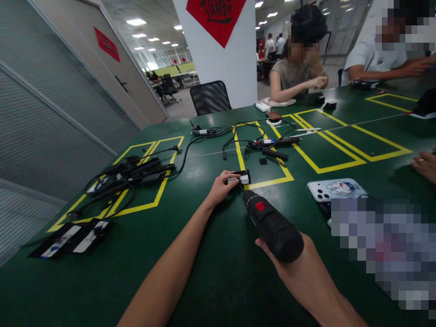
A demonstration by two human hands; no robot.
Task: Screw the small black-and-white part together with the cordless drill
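Note:
My right hand (299, 268) grips a black electric screwdriver (272, 225) with a red mark on top, its tip pointed at a small black and white part (241, 177) on the green table (218, 281). My left hand (220, 186) pinches that part at its left end and holds it down on a yellow tape line. A ring shows on one finger of my left hand.
Black cables and adapters (132, 175) lie in the yellow-taped box at left, flat black packets (73, 236) nearer. More tools and cables (272, 145) lie ahead. A phone (335, 188) lies at right. Two people sit across the table; another person's hand (425, 165) rests at right.

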